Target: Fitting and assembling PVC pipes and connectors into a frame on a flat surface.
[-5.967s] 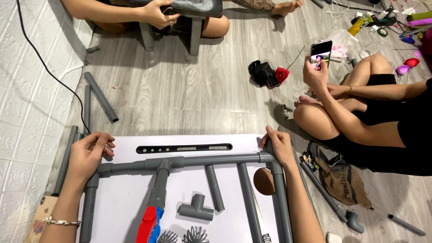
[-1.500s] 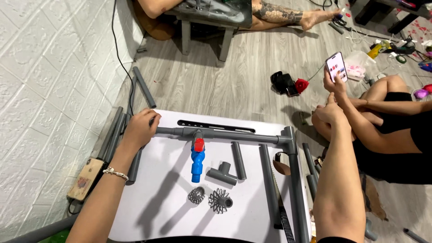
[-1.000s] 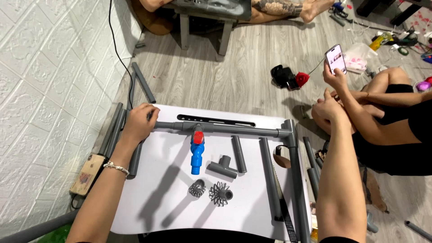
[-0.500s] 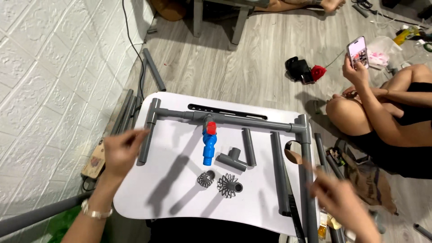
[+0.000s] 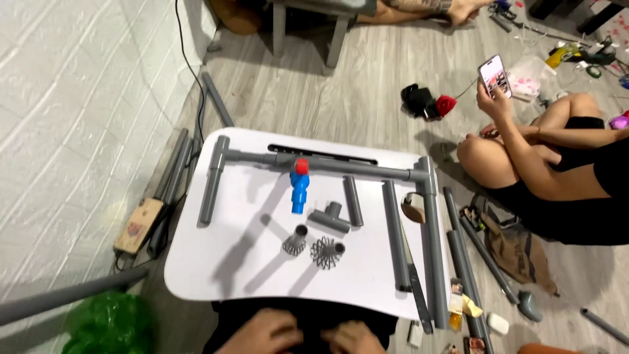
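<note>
Both hands rest low at the near edge of the white lap table (image 5: 196, 275), touching nothing on it

The left hand (image 5: 262, 333) and right hand (image 5: 354, 337) lie side by side, fingers loosely curled and empty. On the table, a grey pipe frame (image 5: 327, 164) runs along the far edge with legs down both sides; a blue valve (image 5: 299, 190) with a red cap hangs from it, a grey tee fitting (image 5: 329, 218) beside it. Two wire-mesh strainers (image 5: 314, 246) sit nearer the hands. Right of the table, a seated person holds a phone (image 5: 493, 75)
</note>
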